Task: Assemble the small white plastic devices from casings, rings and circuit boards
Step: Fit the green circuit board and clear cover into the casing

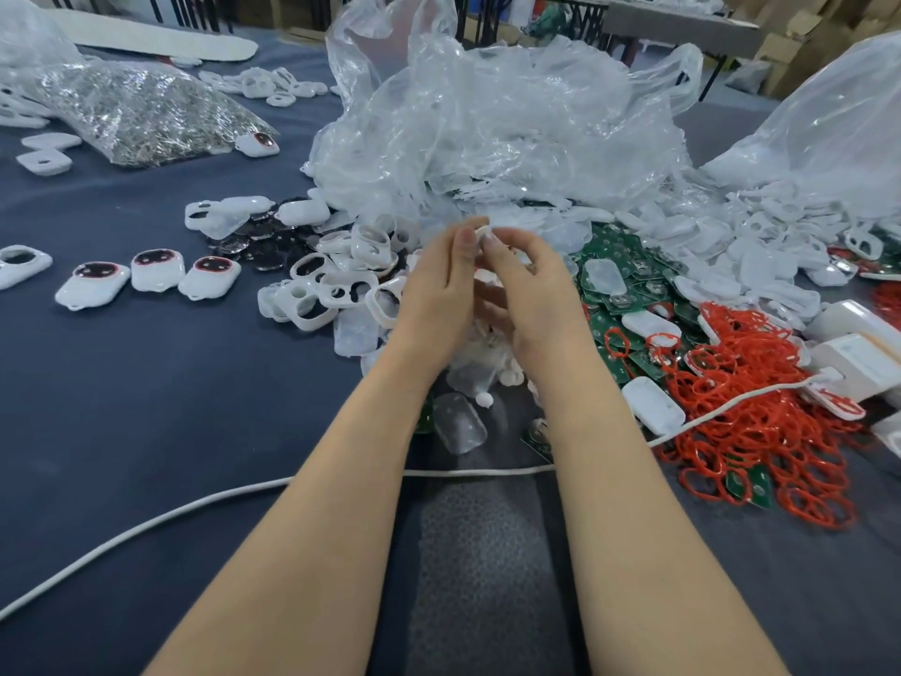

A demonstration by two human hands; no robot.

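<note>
My left hand and right hand pinch one small white part, just before the bag (rings nearer the right).

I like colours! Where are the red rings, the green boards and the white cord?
red rings (760, 431), head view, middle of the pile.
green boards (619, 246), head view, a bare board's top.
white cord (478, 471), head view, stretch between the forearms.

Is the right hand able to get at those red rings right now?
Probably, once freed: the red rings lie uncovered near the right hand, which now pinches a small white part.
</note>
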